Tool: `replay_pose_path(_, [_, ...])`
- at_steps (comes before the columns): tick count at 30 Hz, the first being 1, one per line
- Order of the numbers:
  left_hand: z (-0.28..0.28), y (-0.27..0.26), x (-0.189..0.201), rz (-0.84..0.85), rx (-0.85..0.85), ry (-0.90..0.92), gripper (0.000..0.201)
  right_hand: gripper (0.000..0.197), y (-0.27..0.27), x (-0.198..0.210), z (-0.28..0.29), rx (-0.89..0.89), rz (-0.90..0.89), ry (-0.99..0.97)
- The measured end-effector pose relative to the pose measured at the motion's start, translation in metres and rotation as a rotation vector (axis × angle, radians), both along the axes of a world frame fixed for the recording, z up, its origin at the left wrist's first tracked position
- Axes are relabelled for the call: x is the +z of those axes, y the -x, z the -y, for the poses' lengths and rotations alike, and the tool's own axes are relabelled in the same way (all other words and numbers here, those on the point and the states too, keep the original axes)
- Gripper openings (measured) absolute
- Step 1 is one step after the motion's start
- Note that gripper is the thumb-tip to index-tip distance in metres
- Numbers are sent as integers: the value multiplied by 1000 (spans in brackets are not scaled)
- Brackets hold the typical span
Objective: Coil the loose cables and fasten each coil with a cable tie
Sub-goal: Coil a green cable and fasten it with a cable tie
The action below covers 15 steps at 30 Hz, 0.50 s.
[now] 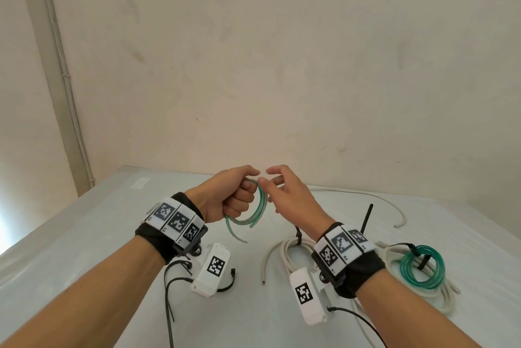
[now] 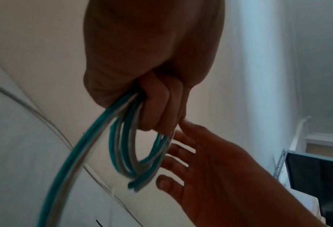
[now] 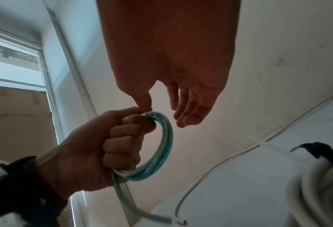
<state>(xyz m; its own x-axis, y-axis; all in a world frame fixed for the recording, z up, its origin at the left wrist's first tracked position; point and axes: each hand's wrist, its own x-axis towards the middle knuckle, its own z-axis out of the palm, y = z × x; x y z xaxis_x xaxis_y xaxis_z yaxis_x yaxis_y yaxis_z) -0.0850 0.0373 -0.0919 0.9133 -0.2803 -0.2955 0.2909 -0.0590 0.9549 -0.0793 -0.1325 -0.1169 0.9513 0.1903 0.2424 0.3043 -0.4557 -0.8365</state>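
We see bare table (image 1: 84, 235) room left of green cable (image 1: 255, 213), wall edge behind | L hand (image 1: 231, 195) fisted round its coil, above table | R hand (image 1: 284, 195) just right, fingers loose, gripping nothing, thumb touching coil top.

No words or brand names can be read anywhere here. The white wristbands (image 1: 175, 217) carry black-and-white square code markers, with tiny characters under each that stay too small to make out. The same goes for the right band (image 1: 342, 246). Each white wrist camera housing (image 1: 212, 268) shows one such marker, no lettering.
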Motion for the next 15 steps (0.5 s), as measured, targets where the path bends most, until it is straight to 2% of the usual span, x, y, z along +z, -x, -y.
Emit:
replay_pose_path(3, [1,0,0,-40,-53,-59,51,27,-2,2,-2,116,-58,-21])
replay_pose_path(6, [4,-1,-1,-62,-55,-28,58,33,3,3,-7,226,-276,-286])
replay_pose_path(8, [8,0,-2,-47,19,-49,60,34,6,4,-11,221,-418,-478])
replay_pose_path(10, [12,1,-3,15,130,-74,57,30,5,5,-15,177,-497,-588])
replay_pose_path(15, [17,-3,-9,141,348,55,41,21,3,6,-18,115,-561,-741])
